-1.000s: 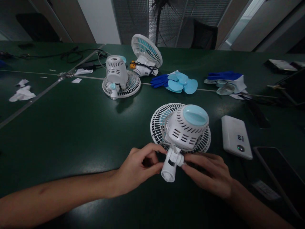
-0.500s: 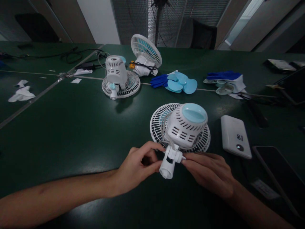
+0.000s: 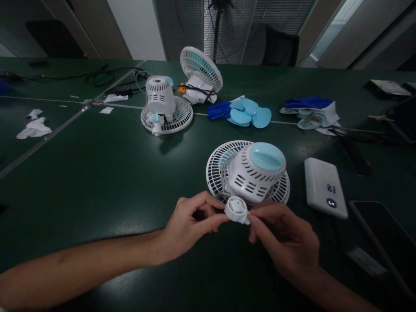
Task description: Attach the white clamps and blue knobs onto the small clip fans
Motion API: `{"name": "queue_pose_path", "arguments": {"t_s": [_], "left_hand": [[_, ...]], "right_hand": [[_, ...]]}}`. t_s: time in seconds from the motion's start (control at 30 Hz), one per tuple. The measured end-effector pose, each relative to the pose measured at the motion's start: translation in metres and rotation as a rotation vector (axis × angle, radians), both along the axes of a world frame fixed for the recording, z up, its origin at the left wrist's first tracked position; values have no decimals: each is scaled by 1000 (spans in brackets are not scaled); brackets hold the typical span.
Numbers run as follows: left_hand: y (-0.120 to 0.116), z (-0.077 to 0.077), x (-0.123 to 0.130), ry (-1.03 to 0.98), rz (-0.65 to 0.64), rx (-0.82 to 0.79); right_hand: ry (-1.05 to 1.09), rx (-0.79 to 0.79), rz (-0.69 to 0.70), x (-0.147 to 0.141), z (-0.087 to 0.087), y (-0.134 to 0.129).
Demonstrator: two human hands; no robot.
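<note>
A small white fan (image 3: 242, 177) lies grille-down in front of me, its motor housing with a light blue cap (image 3: 267, 157) on top. Its white pivot bracket (image 3: 236, 209) points toward me, with the round hollow end facing the camera. My left hand (image 3: 196, 221) pinches the bracket's left side between thumb and fingers. On the other side, my right hand (image 3: 284, 236) has thumb and fingertips closed on the small knob (image 3: 248, 217) of the bracket; the fingertips partly hide it.
Farther back are a second fan (image 3: 160, 102), a third fan (image 3: 200, 76), light blue fan blades (image 3: 250, 112), and blue-and-white gloves (image 3: 308, 110). At the right lie a white power bank (image 3: 325, 186) and a dark phone (image 3: 383, 238). Crumpled tissue (image 3: 34, 125) is at the far left.
The bracket has swung up, so its hollow end now faces the camera instead of pointing down toward me. My right hand has gone from nearly flat to a pinch at the knob.
</note>
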State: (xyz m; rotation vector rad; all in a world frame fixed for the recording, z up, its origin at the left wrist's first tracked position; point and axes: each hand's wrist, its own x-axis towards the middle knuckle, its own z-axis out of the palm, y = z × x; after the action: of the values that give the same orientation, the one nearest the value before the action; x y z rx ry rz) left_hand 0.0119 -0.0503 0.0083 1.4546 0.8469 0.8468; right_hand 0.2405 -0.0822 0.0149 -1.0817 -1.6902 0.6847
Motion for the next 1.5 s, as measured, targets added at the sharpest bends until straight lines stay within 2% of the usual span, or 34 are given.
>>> {"name": "queue_pose_path", "arguments": {"t_s": [0.07, 0.23, 0.33, 0.5, 0.63, 0.73, 0.87, 0.97, 1.03, 1.07, 1.17, 1.23, 1.27, 1.3, 1.37, 1.47, 1.5], "left_hand": [[0, 0, 0, 5, -7, -10], [-1, 0, -1, 17, -21, -10], [-1, 0, -2, 16, -25, -3], [-2, 0, -4, 31, -20, 9], [-4, 0, -5, 42, -26, 37], [-4, 0, -6, 47, -31, 54], [-2, 0, -6, 58, -27, 74], [-2, 2, -5, 59, -17, 103], [-3, 3, -5, 62, -9, 156], [-3, 4, -4, 60, -10, 191], [-4, 3, -4, 48, -27, 268], [-4, 2, -4, 53, -29, 282], [-3, 2, -4, 58, -25, 283], [-3, 2, -4, 62, -23, 281], [-2, 3, -4, 62, -23, 268], [-2, 4, -5, 61, -32, 238], [-3, 5, -5, 62, -36, 230]], "right_hand": [[65, -40, -28, -3, -3, -3], [-94, 94, -21, 5, -6, -1], [-261, 228, 36, 14, -5, 4], [-543, 503, 52, 24, -2, 9], [-586, 644, 18, 27, 0, 10], [-561, 710, 90, 31, 0, 9], [-622, 698, 205, 39, 0, 8], [-625, 710, 202, 38, 3, 8], [-557, 648, 156, 30, 4, 6], [-491, 572, 100, 24, 4, 5], [-96, 24, -125, 5, 0, -2], [51, -176, -134, -2, -3, -6], [82, -206, -138, -4, -5, -8], [71, -190, -134, -3, -5, -8], [-44, -54, -124, 2, -5, -6], [-368, 269, -13, 14, -1, 2], [-438, 373, -14, 19, 0, 5]]}}
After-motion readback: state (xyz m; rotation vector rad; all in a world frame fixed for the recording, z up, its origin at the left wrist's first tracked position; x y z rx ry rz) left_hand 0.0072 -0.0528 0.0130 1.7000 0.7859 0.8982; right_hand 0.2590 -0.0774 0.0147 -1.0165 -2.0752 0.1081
